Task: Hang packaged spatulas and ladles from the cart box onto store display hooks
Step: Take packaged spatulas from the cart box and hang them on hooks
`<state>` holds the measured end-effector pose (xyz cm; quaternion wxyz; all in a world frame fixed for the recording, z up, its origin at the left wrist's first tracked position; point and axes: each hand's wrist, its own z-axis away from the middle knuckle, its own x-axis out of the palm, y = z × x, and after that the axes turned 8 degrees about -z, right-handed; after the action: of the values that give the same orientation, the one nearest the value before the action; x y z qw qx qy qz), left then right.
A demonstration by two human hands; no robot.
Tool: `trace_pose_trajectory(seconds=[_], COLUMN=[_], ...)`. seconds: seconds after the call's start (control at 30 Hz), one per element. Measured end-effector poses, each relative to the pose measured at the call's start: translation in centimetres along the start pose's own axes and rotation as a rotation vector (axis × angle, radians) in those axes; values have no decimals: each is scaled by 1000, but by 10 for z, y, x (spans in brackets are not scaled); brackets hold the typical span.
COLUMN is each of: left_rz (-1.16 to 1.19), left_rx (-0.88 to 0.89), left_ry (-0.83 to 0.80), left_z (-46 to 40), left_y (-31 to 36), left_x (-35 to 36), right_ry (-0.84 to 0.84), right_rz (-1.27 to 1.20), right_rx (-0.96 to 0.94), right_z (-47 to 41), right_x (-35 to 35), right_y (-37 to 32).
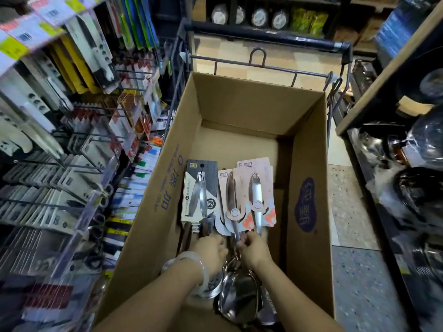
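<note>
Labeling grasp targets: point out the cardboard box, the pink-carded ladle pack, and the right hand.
cardboard box [309, 149]: head view, on its bare right inner wall.
pink-carded ladle pack [260, 188]: head view, on the card's upper half.
right hand [254, 250]: head view, on the back of the hand.

Steel ladles [236, 245] on pink cards are lying in a stack near the cardboard box's [309, 144] floor, bowls nearest the camera, beside a grey-carded utensil pack [199, 195].

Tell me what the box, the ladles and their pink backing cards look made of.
Box: brown corrugated cardboard, matte, folded flaps, printed purple marks.
Ladles: polished metal, probably stainless steel, with mirror reflections in the bowls.
Pink backing cards: printed card, seemingly paperboard, with flat cut edges; any coating is unclear.
</note>
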<state>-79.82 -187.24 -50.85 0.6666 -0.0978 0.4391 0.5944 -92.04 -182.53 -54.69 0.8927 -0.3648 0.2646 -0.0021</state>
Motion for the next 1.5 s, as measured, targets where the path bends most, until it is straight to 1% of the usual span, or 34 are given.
trace_pose_trajectory(seconds=[0.1,0.17,0.2,0.27,0.33,0.47,0.53,0.63,0.73,0.9,1.03,1.17,1.23,1.37,1.5], left_rz=[64,123,176,363,534,675,787,938,966,1051,1094,1205,1211,1230,1347], left_rx=[6,-1,-7,-17,-16,-46,-80,-136,-168,-178,-195,-207,-197,-218,-223], left_ry=[39,34,33,38,58,117,144,133,112,143,155,235,277,222,184], left_z=[0,1,2,5,6,6,6,8,9,8,10,13,13,14,17], left_y=[7,15,20,32,41,51,51,51,51,54,55,54,52,47,47], left_x=[-6,-11,-14,-20,-27,-44,-50,-56,-57,-61,-63,-69,-71,-69,-72], right_ry=[11,26,26,4,-11,-62,-91,-103,-100,-152,-174,-219,-232,-253,-279], right_rz=[-185,-322,-384,-520,-606,-587,-613,-617,-562,-584,-554,-591,-629,-615,-593], right_rx=[5,8,-2,-23,-30,-101,-128,-134,-156,-152,-153,-101,-94,-95,-99], right_z=[10,17,22,31,39,53,60,66,71,76,77,77,78,78,80], right_x=[-10,-18,-21,-26,-30,-34,-33,-30,-29,-34,-37,-36,-34,-32,-29], right_y=[-3,-9,-14,-24,-35,-54,-62,-66,-66,-68,-68,-67,-65,-65,-66])
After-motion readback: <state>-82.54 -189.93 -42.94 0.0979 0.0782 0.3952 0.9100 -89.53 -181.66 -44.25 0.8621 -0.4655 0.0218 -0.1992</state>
